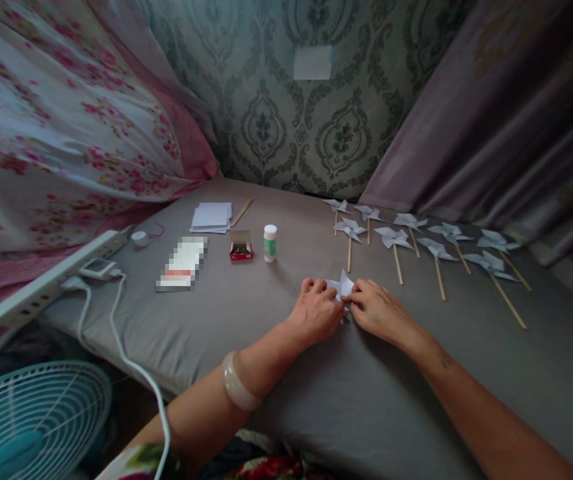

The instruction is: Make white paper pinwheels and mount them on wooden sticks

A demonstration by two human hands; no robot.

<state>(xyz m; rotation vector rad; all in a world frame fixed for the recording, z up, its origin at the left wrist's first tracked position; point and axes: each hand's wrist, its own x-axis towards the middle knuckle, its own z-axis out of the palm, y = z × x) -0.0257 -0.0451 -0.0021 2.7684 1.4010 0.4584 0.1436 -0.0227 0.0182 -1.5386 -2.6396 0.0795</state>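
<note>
A white paper pinwheel [345,283] is between my two hands, just above the grey covered surface. My left hand [318,309] grips its left side with curled fingers, and a pale bangle circles that wrist. On the other side, my right hand [377,308] pinches the paper near its centre. The fingers cover much of the pinwheel, and no stick shows under it. Ahead to the left stand a glue stick [270,243] with a white cap and a small open red box [240,249] of dark little pieces.
Several finished pinwheels [394,238] on wooden sticks lie at the right. Left-back are a stack of white paper [211,217], loose sticks [242,212] and a blurred-out phone-like object [182,263]. A power strip [56,277] with cables and a blue fan [36,420] are at the left.
</note>
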